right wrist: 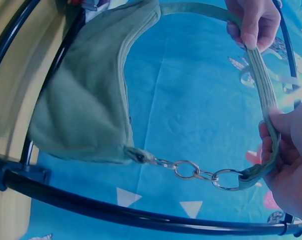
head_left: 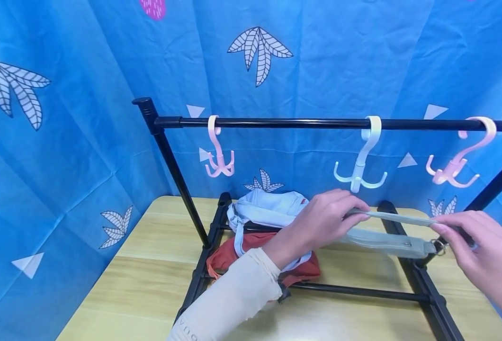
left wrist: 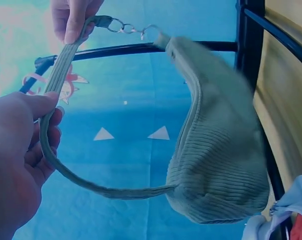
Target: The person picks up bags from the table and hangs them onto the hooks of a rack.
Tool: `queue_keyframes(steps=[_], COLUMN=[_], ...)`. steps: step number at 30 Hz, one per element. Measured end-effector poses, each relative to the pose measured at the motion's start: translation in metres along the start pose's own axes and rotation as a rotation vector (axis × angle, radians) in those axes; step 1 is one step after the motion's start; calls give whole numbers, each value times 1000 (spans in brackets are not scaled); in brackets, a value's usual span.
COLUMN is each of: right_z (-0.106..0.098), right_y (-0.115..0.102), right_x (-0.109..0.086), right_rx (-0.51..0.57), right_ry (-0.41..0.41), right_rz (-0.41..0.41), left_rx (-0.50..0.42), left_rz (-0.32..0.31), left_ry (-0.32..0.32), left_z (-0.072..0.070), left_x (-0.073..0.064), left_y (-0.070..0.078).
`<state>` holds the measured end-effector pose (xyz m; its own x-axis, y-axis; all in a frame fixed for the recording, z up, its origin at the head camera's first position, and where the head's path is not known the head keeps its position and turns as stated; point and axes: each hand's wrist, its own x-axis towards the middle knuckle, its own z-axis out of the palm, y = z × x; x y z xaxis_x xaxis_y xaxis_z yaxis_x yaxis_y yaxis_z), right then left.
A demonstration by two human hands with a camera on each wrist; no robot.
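Observation:
A green ribbed shoulder bag (left wrist: 216,135) hangs by its strap from both hands. My left hand (head_left: 319,222) pinches one part of the strap (head_left: 400,218) between thumb and fingers. Farther along, near the metal ring end, my right hand (head_left: 485,246) grips the same strap. Linked metal rings (right wrist: 186,169) join the strap to one end of the bag. In the head view the strap is stretched between the hands, just below a white hook (head_left: 359,166) on the rack's bar; the bag's zipped top shows beneath it.
A black rack (head_left: 276,123) stands on the wooden table (head_left: 136,260). Pink hooks (head_left: 221,156) hang at the left and right (head_left: 451,170) of its bar. A light blue bag (head_left: 268,208) and a red bag (head_left: 259,241) lie at its base. Behind is a blue patterned curtain (head_left: 319,57).

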<state>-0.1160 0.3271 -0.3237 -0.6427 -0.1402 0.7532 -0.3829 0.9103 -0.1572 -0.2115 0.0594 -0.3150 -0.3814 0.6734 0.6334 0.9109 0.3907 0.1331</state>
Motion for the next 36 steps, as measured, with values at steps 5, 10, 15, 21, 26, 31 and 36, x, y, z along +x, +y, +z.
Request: queue_keyframes(steps=[5,10,15,21,26,31,36], right_z=[-3,-5,-9,-15,-19,-23,-25], right_y=[2,5,6,9,10,13,16], right_x=[1,-1,3,9,12,13,13], right_rx=[17,22,22,30,37,48,62], right_ry=[8,-11,-11,4,44,75,82], right_rz=[9,39,45,38,29,33,35], left_rx=[17,5,15,48,85,98,82], left_rz=[-28,-48,-55,-95,-121,-140,-201], left_ry=[-48,-68,-69,-43,-25,-33,-72], left_z=[-6,-7,-8,-12,-16,-19,-20], left_x=[6,7,11,16,20,25,28], left_y=[4,8,10,20,31,41,49])
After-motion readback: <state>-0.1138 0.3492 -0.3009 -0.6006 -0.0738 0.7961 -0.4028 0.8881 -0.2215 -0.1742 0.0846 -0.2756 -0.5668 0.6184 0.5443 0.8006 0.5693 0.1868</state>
